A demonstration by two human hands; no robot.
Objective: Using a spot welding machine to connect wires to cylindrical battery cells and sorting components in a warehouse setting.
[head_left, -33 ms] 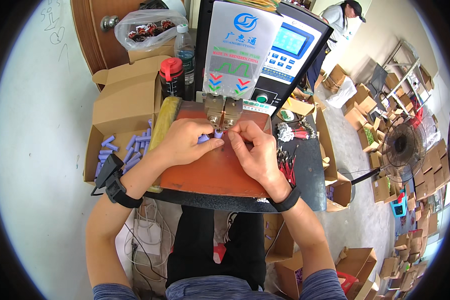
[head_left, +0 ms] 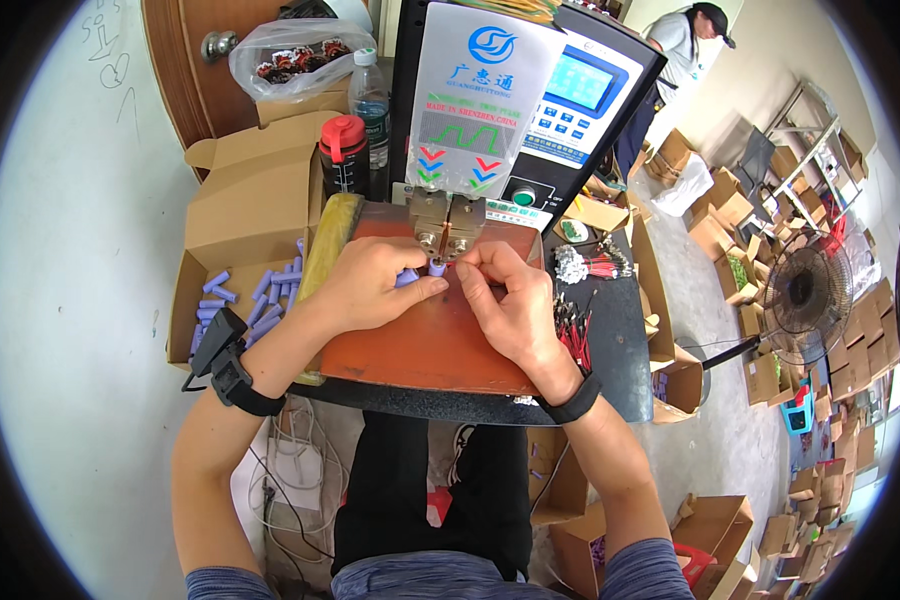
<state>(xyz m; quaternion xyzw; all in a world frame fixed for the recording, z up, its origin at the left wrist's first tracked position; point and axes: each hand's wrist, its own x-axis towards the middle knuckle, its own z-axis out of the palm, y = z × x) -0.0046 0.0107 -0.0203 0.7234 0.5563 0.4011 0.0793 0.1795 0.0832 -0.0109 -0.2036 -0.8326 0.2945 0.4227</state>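
My left hand point(head_left: 370, 285) is closed around purple cylindrical cells point(head_left: 407, 277), and one cell end point(head_left: 436, 268) pokes out by the thumb. That end sits just below the two metal electrode blocks point(head_left: 447, 225) of a grey and black bench machine point(head_left: 510, 100). My right hand point(head_left: 505, 300) meets it from the right, fingertips pinched against the same cell end. What else those fingertips hold is too small to tell. Both hands rest on a reddish-brown work board point(head_left: 420, 350). Each wrist wears a black band.
An open cardboard box point(head_left: 195, 300) of loose purple cells lies at the left, beside a yellow roll point(head_left: 325, 235). Behind it stand a red-capped black bottle point(head_left: 343, 155) and a water bottle point(head_left: 370, 95). Red and black wires point(head_left: 582, 270) lie at the right. A floor fan point(head_left: 805, 300), several cartons and another person point(head_left: 685, 40) are further off.
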